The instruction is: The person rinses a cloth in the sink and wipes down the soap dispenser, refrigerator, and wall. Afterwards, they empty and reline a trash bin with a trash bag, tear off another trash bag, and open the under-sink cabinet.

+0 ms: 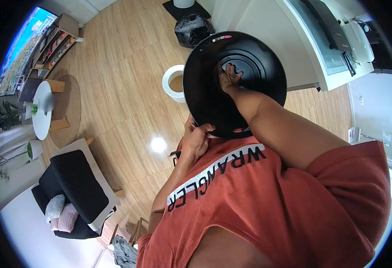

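There are two hands (231,79) (197,140), one tub (209,96), one ring (166,84), one television (24,51).

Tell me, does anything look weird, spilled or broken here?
I see nothing spilled or broken. One oddity: the white ring, seen against the wooden floor left of the black basin in the picture. Its middle shows brown, and I can't tell what it is.
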Demonstrator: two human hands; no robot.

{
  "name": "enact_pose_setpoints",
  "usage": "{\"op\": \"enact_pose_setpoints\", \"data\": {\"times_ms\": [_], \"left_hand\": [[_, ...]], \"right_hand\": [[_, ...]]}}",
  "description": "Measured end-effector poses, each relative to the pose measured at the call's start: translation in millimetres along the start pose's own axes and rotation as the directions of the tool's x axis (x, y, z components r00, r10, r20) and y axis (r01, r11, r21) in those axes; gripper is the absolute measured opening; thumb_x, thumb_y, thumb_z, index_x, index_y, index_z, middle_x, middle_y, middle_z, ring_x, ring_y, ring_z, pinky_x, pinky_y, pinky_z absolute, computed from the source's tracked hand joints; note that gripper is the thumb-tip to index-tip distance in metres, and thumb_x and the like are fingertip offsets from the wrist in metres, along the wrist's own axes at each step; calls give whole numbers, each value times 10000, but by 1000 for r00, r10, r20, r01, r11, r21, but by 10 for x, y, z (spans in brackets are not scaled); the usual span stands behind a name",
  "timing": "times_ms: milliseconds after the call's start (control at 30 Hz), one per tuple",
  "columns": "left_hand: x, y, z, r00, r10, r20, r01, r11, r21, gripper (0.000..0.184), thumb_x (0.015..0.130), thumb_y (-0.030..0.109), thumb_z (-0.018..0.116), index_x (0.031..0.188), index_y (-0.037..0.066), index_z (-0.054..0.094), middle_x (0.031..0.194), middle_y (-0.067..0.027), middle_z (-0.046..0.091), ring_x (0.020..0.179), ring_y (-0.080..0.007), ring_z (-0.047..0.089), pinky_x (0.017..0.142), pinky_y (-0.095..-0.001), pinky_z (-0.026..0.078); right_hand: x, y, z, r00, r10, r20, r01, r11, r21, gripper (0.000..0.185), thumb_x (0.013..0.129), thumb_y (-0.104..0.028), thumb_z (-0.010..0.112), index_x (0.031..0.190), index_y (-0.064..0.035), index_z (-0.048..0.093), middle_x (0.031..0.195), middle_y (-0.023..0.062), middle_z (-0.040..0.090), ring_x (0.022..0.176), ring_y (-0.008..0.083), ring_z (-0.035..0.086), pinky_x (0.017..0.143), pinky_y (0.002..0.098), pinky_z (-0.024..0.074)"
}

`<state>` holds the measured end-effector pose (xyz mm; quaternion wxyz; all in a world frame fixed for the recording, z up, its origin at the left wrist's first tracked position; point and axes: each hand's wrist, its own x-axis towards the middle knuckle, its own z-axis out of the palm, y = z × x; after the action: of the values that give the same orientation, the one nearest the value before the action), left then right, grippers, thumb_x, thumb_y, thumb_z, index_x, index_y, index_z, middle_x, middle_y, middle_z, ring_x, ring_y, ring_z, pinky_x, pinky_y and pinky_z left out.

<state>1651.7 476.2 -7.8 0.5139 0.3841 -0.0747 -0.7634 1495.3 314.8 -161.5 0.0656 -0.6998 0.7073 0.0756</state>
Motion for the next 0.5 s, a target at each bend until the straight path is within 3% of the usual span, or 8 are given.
{"op": "enact_pose_setpoints", "data": {"times_ms": [267,333,367,400,500], "left_hand": [[-31,29,25,999,-38,-20,38,999,33,600,627,-205,405,1179,31,405,1035,-127,533,848,-242,582,625,-371,567],[-35,24,-6,999,-45,-20,46,997,58,603,627,-204,406,1183,31,401,1036,-124,534,843,-243,583,615,-370,568],[-27,36,-14,999,-47,-20,49,995,85,606,628,-203,407,1186,32,398,1037,-120,534,839,-244,584,605,-369,569],[-33,43,-25,999,-48,-21,50,995,89,606,628,-203,407,1186,32,398,1037,-120,534,839,-244,584,605,-369,569],[-52,62,-28,997,-65,-44,69,994,86,609,626,-202,410,1187,34,399,1047,-112,535,844,-241,584,614,-357,568]], "right_hand": [[-46,58,235,999,-10,-43,10,1000,5,502,837,-148,467,1312,-183,307,1128,117,392,1125,249,358,836,614,267],[-70,19,290,1000,4,-25,0,989,147,538,827,-129,477,1327,-134,278,1137,135,385,1134,262,347,846,637,255],[-148,-22,253,999,-9,-34,10,1000,17,540,818,-121,485,1313,-76,274,1140,134,382,1120,266,355,854,628,259],[-160,-53,194,999,-8,-33,8,1000,21,540,818,-121,485,1313,-76,274,1140,134,382,1120,266,355,854,628,259],[-121,-54,195,986,42,-160,-29,996,81,530,809,-115,497,1292,-56,287,1105,126,399,1084,265,382,847,595,282]]}}
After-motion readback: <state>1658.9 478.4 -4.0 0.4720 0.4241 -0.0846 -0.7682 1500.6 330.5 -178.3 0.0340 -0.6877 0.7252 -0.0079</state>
